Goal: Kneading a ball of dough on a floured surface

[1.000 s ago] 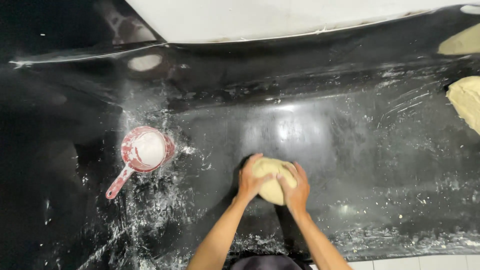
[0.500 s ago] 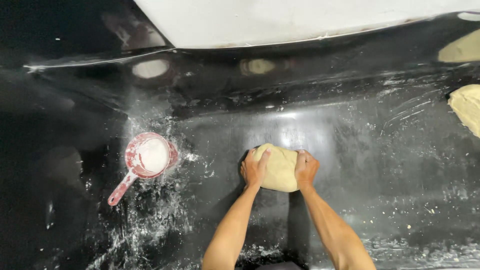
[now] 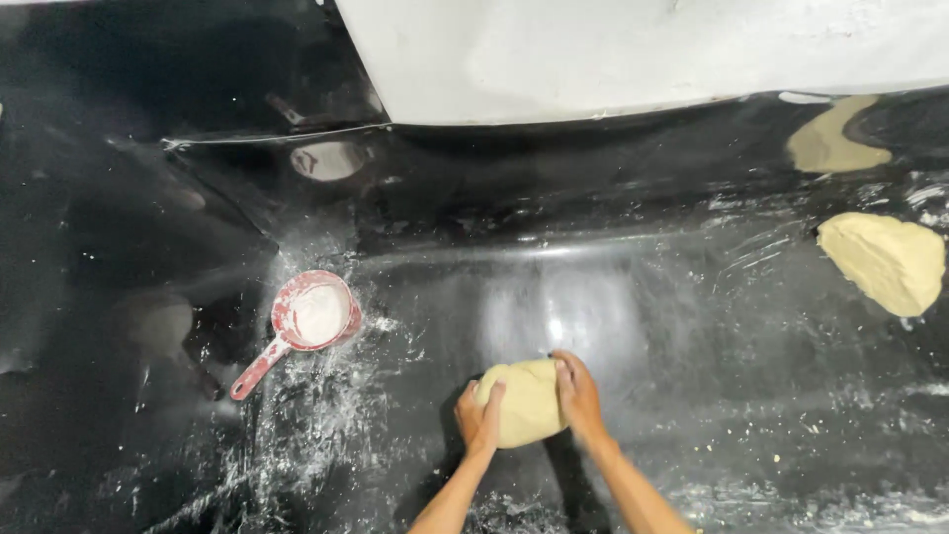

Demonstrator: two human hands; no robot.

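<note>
Single head camera, looking steeply down, probably arm's length above counter [image 3: 692,396].

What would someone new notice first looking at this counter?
First, the pale dough ball low in the middle of the shiny black counter, pressed between the left hand and right hand. Then the red scoop of flour to its left amid scattered flour, and another dough piece far right.

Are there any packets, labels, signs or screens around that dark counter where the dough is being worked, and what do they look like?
None in view: no package, label, sign or screen.
What is there instead:
Dough lump: pale yellow, rounded, between the left hand and right hand.
Measuring cup: red, round, long handle, holds white flour, left of the dough.
Second dough piece: pale yellow, far right on the black counter.
</note>
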